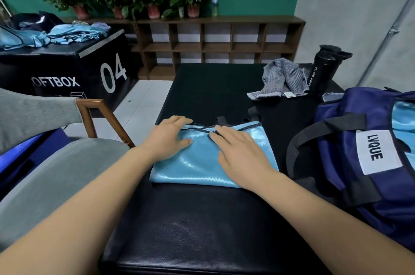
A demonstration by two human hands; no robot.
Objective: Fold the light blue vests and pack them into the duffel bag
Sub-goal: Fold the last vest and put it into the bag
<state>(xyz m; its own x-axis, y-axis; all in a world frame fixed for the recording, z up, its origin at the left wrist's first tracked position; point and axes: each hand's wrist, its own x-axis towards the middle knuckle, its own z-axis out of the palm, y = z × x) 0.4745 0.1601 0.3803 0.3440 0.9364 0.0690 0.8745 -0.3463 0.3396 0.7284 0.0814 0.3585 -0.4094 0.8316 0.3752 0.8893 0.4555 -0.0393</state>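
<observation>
A light blue vest point(202, 162) with dark trim lies folded into a rectangle on the black padded bench point(202, 225). My left hand point(168, 140) rests flat on its left part, fingers spread. My right hand point(240, 153) presses flat on its right part, fingertips near the dark neckline trim. Neither hand grips anything. The navy duffel bag point(350, 162) with a white LVQUE label sits at the right, open at the top, with light blue fabric point(404, 122) showing inside. More light blue vests point(67, 35) lie in a crumpled heap on the black box at the far left.
A striped grey towel point(280, 79) and a black sport bottle point(323, 70) lie at the bench's far right. The black SOFTBOX 04 box point(85, 68) stands left. A grey wooden-armed chair point(67, 162) is beside the bench. A shelf point(215, 45) with potted plants lines the wall.
</observation>
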